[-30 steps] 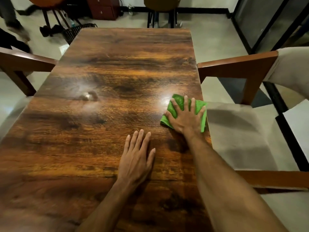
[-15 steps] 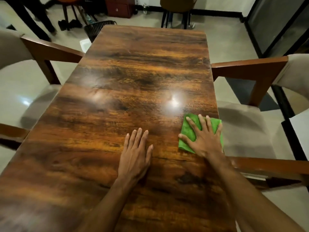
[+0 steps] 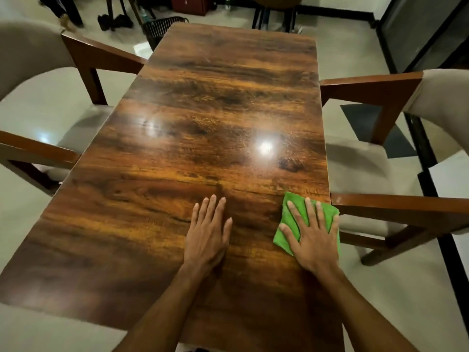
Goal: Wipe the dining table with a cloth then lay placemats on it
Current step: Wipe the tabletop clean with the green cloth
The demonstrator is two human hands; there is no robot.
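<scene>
A long dark wooden dining table [image 3: 203, 128] with a glossy top runs away from me. A folded green cloth [image 3: 291, 219] lies near the table's right edge, with one corner hanging slightly past it. My right hand [image 3: 311, 235] presses flat on the cloth with fingers spread and straight. Left of it, my left hand [image 3: 208, 232] rests flat on the bare wood, palm down, fingers straight and together. No placemats are in view.
A wooden armchair with a beige seat [image 3: 380, 174] stands close against the table's right side, another armchair [image 3: 38, 80] at the left. Beyond the far end are a dark wire basket [image 3: 162, 27], a further chair [image 3: 276, 11] and a person's legs at the top left.
My right hand has slid the green cloth along the right edge toward me. The left hand stays flat on the table. The view has pulled back, showing more of the table and left chair.
</scene>
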